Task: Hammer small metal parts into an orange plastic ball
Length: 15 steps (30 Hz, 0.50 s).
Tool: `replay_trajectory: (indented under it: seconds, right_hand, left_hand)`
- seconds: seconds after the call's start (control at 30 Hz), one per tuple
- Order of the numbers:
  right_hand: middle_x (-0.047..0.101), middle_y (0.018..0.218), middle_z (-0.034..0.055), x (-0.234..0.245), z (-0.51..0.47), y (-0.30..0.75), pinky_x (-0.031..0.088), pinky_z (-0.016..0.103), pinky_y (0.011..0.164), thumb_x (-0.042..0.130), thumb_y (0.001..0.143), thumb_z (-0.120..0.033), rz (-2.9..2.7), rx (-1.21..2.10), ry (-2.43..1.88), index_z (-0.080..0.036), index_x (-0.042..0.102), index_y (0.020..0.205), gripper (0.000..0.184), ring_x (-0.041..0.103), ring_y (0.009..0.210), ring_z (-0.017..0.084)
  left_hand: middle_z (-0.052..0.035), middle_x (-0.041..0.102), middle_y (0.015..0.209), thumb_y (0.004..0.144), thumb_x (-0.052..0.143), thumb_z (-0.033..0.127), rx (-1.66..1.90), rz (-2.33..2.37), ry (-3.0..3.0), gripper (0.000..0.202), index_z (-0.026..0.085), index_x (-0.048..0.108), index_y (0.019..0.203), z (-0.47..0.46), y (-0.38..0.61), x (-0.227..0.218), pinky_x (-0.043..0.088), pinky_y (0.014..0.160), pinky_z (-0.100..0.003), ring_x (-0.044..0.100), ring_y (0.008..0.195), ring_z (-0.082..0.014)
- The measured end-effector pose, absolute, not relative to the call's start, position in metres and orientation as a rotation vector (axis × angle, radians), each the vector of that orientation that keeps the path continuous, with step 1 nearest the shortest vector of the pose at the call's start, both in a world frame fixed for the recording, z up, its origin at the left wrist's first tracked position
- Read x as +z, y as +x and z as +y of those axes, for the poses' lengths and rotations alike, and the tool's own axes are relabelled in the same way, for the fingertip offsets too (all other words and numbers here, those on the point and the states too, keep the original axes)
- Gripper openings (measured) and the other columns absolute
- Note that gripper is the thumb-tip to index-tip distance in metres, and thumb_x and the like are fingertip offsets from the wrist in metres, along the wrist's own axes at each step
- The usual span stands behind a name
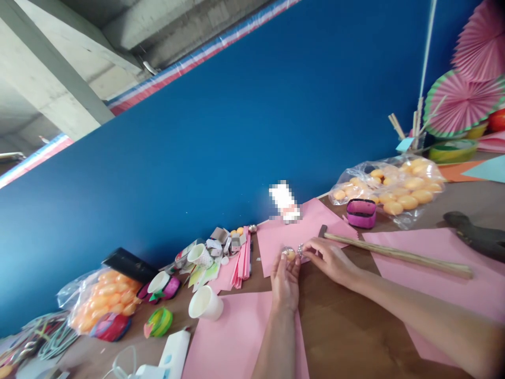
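Observation:
My left hand (284,279) pinches a small orange ball (290,255) between its fingertips over a pink paper sheet (284,237). My right hand (329,258) reaches in from the right, its fingers closed on a small silvery piece (300,248) right beside the ball. Both hands meet above the brown table (343,326). A long wooden stick (398,256) lies just behind my right hand.
Bags of orange balls sit at the right (394,192) and left (102,300). A pink tape case (361,212), white paper cups (205,303), a dark glue gun (477,234), pink paper fans (461,102) and scattered craft scraps surround the hands. A blue wall stands behind.

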State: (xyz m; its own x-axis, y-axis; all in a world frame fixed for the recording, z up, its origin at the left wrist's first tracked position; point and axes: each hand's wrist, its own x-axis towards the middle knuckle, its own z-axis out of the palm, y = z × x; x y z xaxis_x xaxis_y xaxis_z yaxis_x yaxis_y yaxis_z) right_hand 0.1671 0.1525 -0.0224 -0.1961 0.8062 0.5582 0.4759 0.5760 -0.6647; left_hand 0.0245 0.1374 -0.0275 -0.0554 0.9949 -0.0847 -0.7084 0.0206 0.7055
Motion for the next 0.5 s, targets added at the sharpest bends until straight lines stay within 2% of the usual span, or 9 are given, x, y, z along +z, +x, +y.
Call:
replay_trajectory:
  seconds: [0.13,0.33,0.5]
  right_hand:
    - [0.060,0.079,0.0031,-0.0190,0.1509,0.1667,0.045,0.027,0.066,0.045,0.083,-0.020,-1.821,0.517,-1.019,-0.020,0.053,0.080,0.008,0.056,0.071,0.016]
    - [0.061,0.079,0.0014,-0.0138,0.1484,0.1658,0.045,0.025,0.066,0.046,0.083,-0.024,-1.736,0.640,-0.994,-0.020,0.053,0.083,0.009,0.057,0.072,0.015]
    - [0.061,0.072,0.0002,-0.0167,0.1522,0.1665,0.044,0.025,0.063,0.048,0.081,-0.031,-1.657,0.797,-1.003,-0.019,0.057,0.075,0.016,0.056,0.067,0.015]
  left_hand:
    - [-0.0059,0.068,0.084,0.071,0.062,0.024,1.483,0.717,0.550,0.028,0.017,0.062,0.099,0.1374,0.0246,-0.0295,0.050,0.074,-0.026,0.064,0.076,-0.0140]
    - [-0.0053,0.067,0.078,0.074,0.059,0.030,1.500,0.746,0.594,0.019,0.013,0.065,0.081,0.1378,0.0254,-0.0291,0.048,0.069,-0.022,0.062,0.072,-0.0112]
    - [-0.0060,0.067,0.076,0.072,0.062,0.031,1.500,0.808,0.590,0.020,0.013,0.064,0.081,0.1384,0.0270,-0.0274,0.048,0.066,-0.021,0.062,0.067,-0.0103]
